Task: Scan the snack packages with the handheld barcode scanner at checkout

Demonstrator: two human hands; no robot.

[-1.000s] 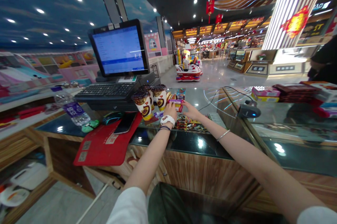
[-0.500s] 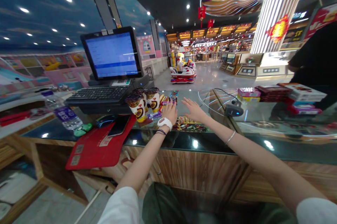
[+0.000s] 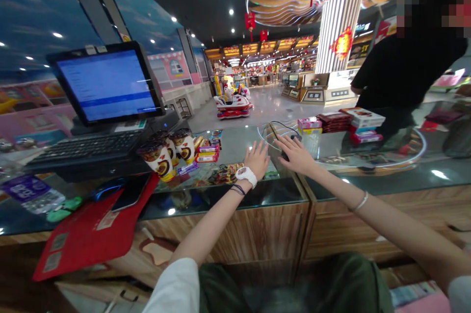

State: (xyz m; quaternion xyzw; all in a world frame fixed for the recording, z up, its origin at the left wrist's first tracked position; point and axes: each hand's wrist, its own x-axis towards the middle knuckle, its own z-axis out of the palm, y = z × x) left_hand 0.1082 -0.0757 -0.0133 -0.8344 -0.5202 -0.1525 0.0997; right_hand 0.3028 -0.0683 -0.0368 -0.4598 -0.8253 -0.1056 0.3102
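Long surface topped with glass (image 3: 243, 135), faced below in wood-grain panels; a person in black (image 3: 401, 65) is seen beyond it, at right. Left end occupied by a black-framed flat monitor (image 3: 106, 85), with a wide black keyboard (image 3: 83, 153) set below it.

Both forearms are extended over the glass. Left hand (image 3: 256, 161): palm down, fingers spread, nothing pinched. Right hand (image 3: 297, 156): likewise spread, thumb held apart, nothing seen gripped. The hands are held near each other but not touching; whether the glass is pressed by either cannot be told.

White printed cups with dark brown tops (image 3: 159, 160) are clustered beside the keyboard, well left of the left hand. Next to them, small purple and red wrapped bars (image 3: 207, 157) are laid on the glass. Right of the right hand, a pink-and-yellow box (image 3: 309, 125) is placed.

Nearest the right hand: a small dark object (image 3: 284, 155), mostly covered by fingers and thumb, its shape not made out. A thin black cable (image 3: 275, 123) is looped just behind.

Handling, by judgement: dark object probably light and stiff, perhaps smooth-shelled, best taken across its body from above; cable thin and flexible, not to be pulled on.
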